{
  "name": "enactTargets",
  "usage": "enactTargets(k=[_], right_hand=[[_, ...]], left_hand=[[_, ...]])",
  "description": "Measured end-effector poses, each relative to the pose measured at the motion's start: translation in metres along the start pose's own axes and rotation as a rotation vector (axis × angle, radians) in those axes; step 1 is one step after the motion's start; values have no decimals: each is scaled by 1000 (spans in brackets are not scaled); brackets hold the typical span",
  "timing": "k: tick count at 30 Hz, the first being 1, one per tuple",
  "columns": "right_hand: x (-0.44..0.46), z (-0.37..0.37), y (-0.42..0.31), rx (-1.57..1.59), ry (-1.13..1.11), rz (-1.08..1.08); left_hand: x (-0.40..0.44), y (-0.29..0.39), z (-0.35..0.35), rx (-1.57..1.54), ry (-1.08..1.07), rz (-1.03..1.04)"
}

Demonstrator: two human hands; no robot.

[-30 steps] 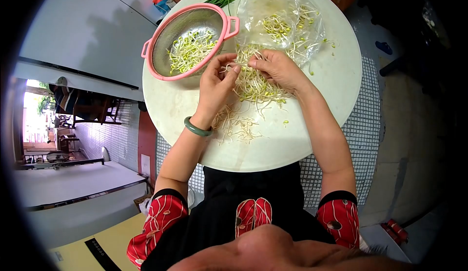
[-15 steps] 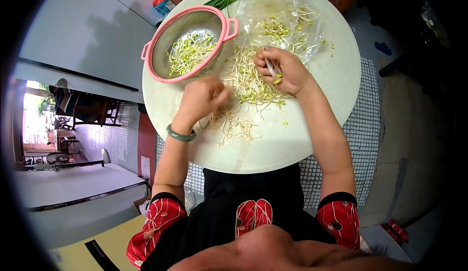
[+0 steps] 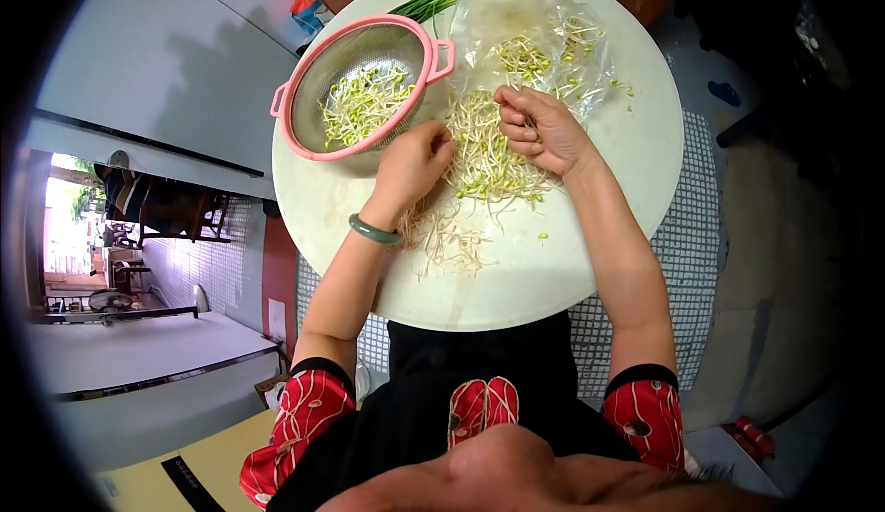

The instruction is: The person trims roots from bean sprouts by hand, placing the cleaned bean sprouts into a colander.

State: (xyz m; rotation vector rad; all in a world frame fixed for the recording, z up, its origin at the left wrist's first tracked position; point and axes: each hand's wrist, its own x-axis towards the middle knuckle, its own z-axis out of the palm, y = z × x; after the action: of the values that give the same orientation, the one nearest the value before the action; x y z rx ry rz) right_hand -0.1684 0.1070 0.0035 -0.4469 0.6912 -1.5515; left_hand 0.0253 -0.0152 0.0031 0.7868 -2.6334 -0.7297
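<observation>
My left hand [image 3: 417, 164], a green bangle on its wrist, is closed at the left edge of a loose pile of bean sprouts [image 3: 487, 166]. Its fingertips are bent together, and what they hold is hidden. Over the pile's upper right side, my right hand [image 3: 546, 130] is closed with curled fingers around bean sprouts, of which only a little shows. A pink-rimmed mesh colander [image 3: 305, 70] with sprouts inside stands beyond my left hand. Nearer me lie thin brownish root ends [image 3: 452, 243]. An open clear plastic bag [image 3: 479, 28] of sprouts lies beyond my right hand.
Everything rests on a round, pale table [image 3: 636, 162]. A bunch of green scallions [image 3: 429, 0] lies at its far edge, behind the colander. One stray sprout head [image 3: 543, 235] lies right of the root ends.
My left hand has moved right and slightly up, from near the root ends to the sprout pile. My right hand has shifted slightly, and the sprouts in it show less.
</observation>
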Motion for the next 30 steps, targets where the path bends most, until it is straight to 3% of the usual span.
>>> enactTargets(k=[4, 7, 10, 15, 22, 26, 30], right_hand=[[1, 3, 5, -80, 9, 21], [3, 9, 9, -181, 17, 45], [-1, 16, 13, -270, 16, 82], [0, 18, 17, -464, -60, 3], [2, 15, 19, -782, 88, -183], [4, 12, 19, -814, 60, -141], [4, 11, 19, -844, 2, 49]], left_hand=[[-4, -17, -10, -699, 9, -202], [-11, 7, -12, -1011, 51, -318], [-10, 13, -9, -1095, -113, -261], [-8, 13, -1, -1044, -227, -312], [-16, 15, -9, -912, -287, -362], [-17, 8, -6, -910, -254, -375], [-21, 3, 5, -444, 2, -36]])
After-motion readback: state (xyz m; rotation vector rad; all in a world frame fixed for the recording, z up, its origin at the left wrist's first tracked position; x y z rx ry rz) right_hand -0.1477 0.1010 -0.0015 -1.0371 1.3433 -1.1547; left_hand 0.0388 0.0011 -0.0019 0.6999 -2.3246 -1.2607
